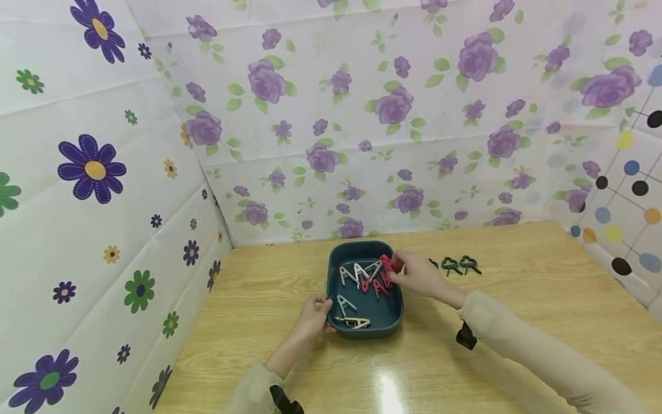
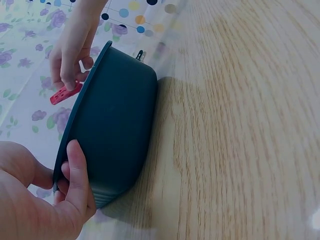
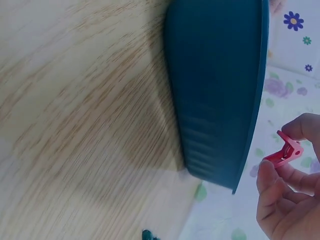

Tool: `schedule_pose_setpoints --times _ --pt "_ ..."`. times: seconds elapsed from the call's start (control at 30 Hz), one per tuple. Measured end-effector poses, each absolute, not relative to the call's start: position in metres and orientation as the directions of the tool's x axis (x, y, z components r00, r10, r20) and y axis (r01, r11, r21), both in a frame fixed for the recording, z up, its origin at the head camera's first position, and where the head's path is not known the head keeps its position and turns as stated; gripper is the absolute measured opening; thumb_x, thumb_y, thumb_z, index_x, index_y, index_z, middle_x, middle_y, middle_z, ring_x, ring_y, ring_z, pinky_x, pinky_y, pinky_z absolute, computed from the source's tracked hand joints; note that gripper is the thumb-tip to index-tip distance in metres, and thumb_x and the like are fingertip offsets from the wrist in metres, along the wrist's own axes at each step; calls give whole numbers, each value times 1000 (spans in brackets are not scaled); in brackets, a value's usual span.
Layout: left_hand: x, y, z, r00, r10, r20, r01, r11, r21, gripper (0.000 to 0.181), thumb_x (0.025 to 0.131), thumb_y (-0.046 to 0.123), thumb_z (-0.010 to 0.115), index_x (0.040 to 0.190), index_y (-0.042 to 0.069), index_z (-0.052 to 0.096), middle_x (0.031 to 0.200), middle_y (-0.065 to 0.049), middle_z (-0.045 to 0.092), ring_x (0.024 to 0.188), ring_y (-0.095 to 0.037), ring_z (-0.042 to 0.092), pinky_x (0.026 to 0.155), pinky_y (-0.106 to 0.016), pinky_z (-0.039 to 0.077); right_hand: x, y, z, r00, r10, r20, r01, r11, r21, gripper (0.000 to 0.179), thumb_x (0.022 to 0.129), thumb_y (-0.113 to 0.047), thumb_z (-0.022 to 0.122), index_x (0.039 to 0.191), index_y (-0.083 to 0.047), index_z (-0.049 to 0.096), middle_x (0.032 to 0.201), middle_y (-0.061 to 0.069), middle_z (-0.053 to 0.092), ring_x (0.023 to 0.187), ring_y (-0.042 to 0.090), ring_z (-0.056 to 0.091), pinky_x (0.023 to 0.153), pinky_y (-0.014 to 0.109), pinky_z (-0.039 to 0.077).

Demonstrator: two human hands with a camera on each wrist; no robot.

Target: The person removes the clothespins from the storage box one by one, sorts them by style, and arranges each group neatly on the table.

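My left hand (image 1: 312, 317) grips the near left rim of a dark teal plastic basin (image 1: 380, 332), its thumb and fingers on either side of the wall. Above the basin's far right side, my right hand (image 1: 418, 276) pinches a red clothespin (image 3: 286, 151) between thumb and fingers. Inside the basin lie several more clothespins: a white clothespin (image 1: 360, 273), a red clothespin (image 1: 379, 288), a pale green clothespin (image 1: 345, 304) and a beige clothespin (image 1: 360, 323). In the left wrist view, the pinched red clothespin shows just over the rim.
A few dark green clips (image 1: 469, 264) lie in a row on the wooden table (image 1: 279, 276), right of the basin. Flowered sheeting (image 1: 320, 190) hangs behind and at the left; dotted sheeting (image 1: 631, 190) stands at the right.
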State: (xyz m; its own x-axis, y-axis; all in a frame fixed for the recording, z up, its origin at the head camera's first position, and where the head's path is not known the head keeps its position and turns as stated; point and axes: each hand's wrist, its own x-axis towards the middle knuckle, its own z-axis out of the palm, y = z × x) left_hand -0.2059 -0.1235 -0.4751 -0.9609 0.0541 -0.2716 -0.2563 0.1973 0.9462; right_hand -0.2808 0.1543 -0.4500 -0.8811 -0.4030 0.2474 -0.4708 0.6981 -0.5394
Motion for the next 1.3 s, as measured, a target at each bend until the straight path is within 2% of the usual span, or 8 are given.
schedule_pose_setpoints --times 0.23,0.47,0.7,0.93,1.07,1.3 --pt "-207 -124 -476 -962 58 -268 -253 193 948 16 105 17 40 113 3 41 94 -15 60 57 -8 56 53 -23 54 -281 172 -457 -913 -350 210 -407 736 -540 15 89 -25 68 89 -13 60 79 2 63 62 10 54 53 26 44" --pt "-207 -126 -476 -964 40 -262 -249 202 947 17 105 17 40 114 2 40 95 -16 60 57 -8 54 52 -22 53 -281 184 -461 -922 -361 136 -370 726 -580 16 91 -23 65 82 -11 61 71 6 67 51 9 46 46 23 37" --pt "-206 -125 -476 -963 49 -265 -250 197 948 16 105 17 41 112 3 39 91 -12 57 56 -9 53 51 -21 52 -278 198 -466 -933 -337 126 -352 785 -509 22 92 -27 64 74 -15 60 61 -3 56 48 9 38 46 23 31" --pt "-206 -123 -479 -965 46 -258 -244 204 948 13 104 15 41 110 4 40 90 -13 58 55 -8 52 50 -20 51 -276 208 -474 -962 -267 57 -259 830 -495 24 91 -27 64 71 -13 65 52 -3 54 44 8 34 43 21 26" --pt "-206 -123 -479 -964 43 -261 -246 214 945 13 105 16 41 110 4 40 89 -11 57 55 -8 52 50 -20 52 -277 213 -480 -965 -259 49 -251 848 -467 25 89 -28 67 70 -12 66 50 -4 53 44 7 34 43 21 26" --pt "-206 -123 -478 -963 50 -264 -248 220 943 16 105 17 41 112 4 40 89 -12 58 56 -8 52 51 -22 53 -275 221 -486 -967 -251 36 -240 862 -446 36 87 -24 68 54 -14 58 43 -8 41 41 7 30 43 21 24"
